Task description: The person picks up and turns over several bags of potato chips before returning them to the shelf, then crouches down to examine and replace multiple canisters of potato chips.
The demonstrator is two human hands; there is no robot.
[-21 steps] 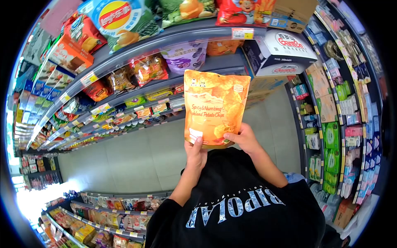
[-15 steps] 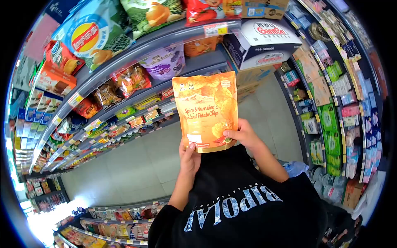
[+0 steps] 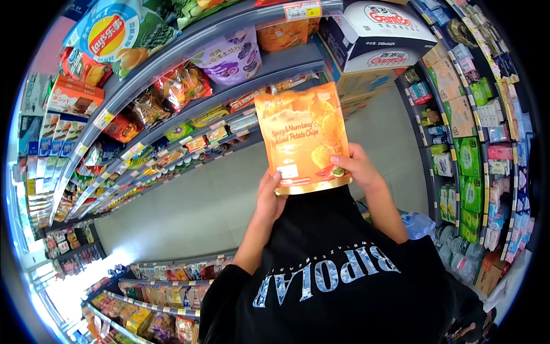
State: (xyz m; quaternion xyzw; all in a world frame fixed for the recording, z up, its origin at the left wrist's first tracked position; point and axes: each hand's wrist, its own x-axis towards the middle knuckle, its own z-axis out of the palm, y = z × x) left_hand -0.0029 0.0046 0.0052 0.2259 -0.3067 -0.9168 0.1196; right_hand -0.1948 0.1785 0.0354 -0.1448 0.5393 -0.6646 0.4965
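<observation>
Upright in front of my chest is an orange bag of potato chips point(image 3: 302, 137), its printed front with the words "Spicy & Numbing" facing me. My left hand point(image 3: 269, 195) grips its lower left corner, thumb on the front. At the lower right edge my right hand point(image 3: 361, 167) pinches the bag, thumb across the front and fingers behind it, mostly hidden. Beyond the bag's top edge is a shelf with a purple snack bag point(image 3: 230, 57) and an orange bag point(image 3: 283, 35) like the held one.
A shelf rail with price tags point(image 3: 302, 11) curves across the upper left. Ganten water cartons point(image 3: 381, 34) are stacked at its right end. Shelves with green packs point(image 3: 468, 157) line the right side. Wrapped water bottles point(image 3: 458, 255) stand on the floor, and low shelves point(image 3: 166, 292) lie below left.
The chip bag and both hands have shifted up and to the right in view, still in the same hold. The camera's view has turned slightly, with the upper shelves moving toward the top.
</observation>
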